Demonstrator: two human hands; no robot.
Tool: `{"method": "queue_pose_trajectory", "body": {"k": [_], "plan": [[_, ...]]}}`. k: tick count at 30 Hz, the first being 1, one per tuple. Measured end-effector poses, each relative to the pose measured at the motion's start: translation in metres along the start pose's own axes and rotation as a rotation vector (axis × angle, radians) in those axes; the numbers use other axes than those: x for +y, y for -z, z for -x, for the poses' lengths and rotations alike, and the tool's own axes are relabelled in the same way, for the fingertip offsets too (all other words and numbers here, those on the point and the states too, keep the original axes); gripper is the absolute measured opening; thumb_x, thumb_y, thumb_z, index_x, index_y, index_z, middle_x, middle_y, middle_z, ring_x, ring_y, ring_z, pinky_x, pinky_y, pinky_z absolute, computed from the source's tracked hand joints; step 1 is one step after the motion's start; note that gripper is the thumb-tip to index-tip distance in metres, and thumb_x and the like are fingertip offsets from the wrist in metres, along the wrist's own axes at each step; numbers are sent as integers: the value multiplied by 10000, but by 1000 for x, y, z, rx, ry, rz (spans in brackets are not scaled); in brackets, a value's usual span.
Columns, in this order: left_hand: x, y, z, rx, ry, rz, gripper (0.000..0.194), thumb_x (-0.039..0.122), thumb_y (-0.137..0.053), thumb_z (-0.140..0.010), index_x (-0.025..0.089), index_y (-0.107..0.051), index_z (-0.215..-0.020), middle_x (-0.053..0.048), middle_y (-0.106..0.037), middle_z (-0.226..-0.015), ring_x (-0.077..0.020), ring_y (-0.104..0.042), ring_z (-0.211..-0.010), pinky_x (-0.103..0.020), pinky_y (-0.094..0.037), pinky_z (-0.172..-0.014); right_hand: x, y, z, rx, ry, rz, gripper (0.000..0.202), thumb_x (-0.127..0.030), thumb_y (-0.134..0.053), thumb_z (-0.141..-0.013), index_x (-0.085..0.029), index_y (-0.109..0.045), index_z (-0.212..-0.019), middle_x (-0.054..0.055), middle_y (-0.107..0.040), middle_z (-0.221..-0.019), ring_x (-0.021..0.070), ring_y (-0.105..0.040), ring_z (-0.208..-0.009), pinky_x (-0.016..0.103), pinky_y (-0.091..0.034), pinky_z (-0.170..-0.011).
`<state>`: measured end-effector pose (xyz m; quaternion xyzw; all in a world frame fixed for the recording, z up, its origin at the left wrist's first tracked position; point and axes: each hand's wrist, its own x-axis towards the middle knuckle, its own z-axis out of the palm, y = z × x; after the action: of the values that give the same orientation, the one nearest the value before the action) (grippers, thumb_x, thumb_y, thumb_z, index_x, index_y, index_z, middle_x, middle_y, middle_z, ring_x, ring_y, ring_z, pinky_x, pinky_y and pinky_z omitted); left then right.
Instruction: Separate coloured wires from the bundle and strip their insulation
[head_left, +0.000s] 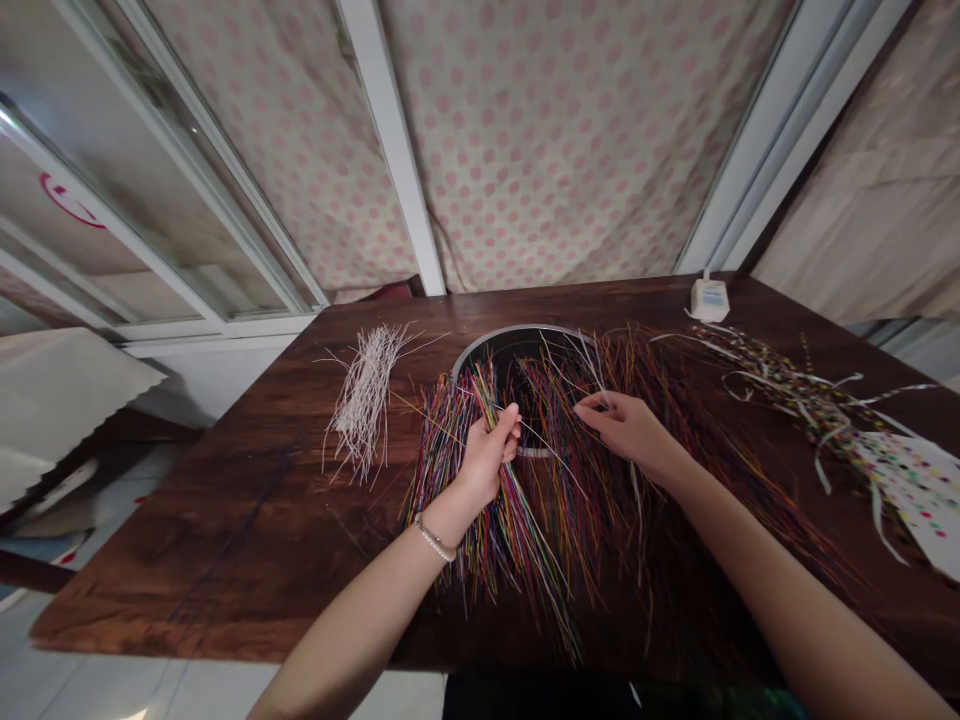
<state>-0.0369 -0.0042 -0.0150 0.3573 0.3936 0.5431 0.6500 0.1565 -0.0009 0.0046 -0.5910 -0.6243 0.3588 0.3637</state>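
My left hand (pixel 491 448), with a beaded bracelet at the wrist, is closed round a bundle of multicoloured strands (pixel 529 540). A thin white strand crosses near its fingertips. To the right, my right hand (pixel 619 425) has its thumb and fingers pinched together, and several thin white strands (pixel 596 365) rise beside its fingers. Beneath both hands, more coloured strands (pixel 442 450) are spread over a round black tray with a grey rim (pixel 517 328). Reddish strands (pixel 697 430) lie right of the tray.
White strands (pixel 365 400) lie in a pile on the left of the brown wooden table (pixel 247 500). A small white box (pixel 709 299) stands at the back right. Beaded strands and ribbons (pixel 810 395) lie by a dotted sheet (pixel 919 490) at the right.
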Motion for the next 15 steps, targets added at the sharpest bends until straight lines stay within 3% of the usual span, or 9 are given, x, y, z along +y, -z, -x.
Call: {"method": "queue_pose_trajectory", "body": {"k": [5,10,15], "plan": [[-2,-2,0,-30,22,-57,346,437,-644,-650,113,-559,-737,38,-440,-577,8,-257,-390,-158,-128,-363,-18,-27,11,-144,126,-7,374,-477,-475,-752,-135,-619,-700,-47,-388,-483,71,-315,-439,217,-220,-434],[1,-3,1,-31,46,-19,346,416,-669,-630,110,-563,-750,35,-448,-572,6,-263,-400,-152,-133,-363,-14,-36,10,-219,171,22,306,-408,-520,-735,-136,-610,-627,-47,-384,-468,75,-316,-456,221,-208,-451],[5,-3,0,-52,143,204,252,297,-647,-676,107,-565,-819,-3,-521,-628,-21,-384,-456,-141,-246,-382,-9,-37,7,-152,-15,-281,283,-380,-488,-755,-152,-528,-593,-60,-354,-447,70,-326,-427,214,-245,-441]]}}
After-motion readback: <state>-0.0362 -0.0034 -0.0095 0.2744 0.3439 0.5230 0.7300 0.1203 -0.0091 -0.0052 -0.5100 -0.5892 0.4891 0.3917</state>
